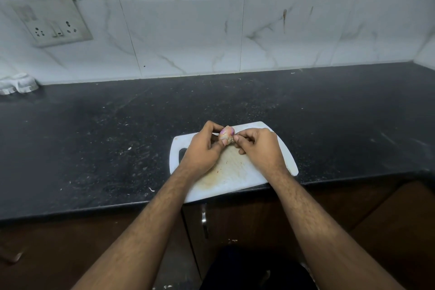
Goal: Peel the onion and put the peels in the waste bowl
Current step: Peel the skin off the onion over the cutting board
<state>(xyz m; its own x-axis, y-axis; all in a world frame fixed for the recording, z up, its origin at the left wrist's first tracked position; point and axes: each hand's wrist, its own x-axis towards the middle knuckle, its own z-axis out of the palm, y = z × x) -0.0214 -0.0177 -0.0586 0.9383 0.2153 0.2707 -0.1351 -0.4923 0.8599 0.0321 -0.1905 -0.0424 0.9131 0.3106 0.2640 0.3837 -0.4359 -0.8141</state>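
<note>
Papery pink skin covers the onion (226, 134), held above the board (235, 172) on the table (94, 148). Left hand (203, 148) grips it; right hand (257, 146) pinches its root end. Skin looks brittle, best pulled there. No bowl shows.

A white board (237, 172) lies on the dark tabletop (94, 136), sticking out over its front edge. A socket (50, 21) is on the tiled wall (306, 30). A brown cupboard (247, 226) is below.
</note>
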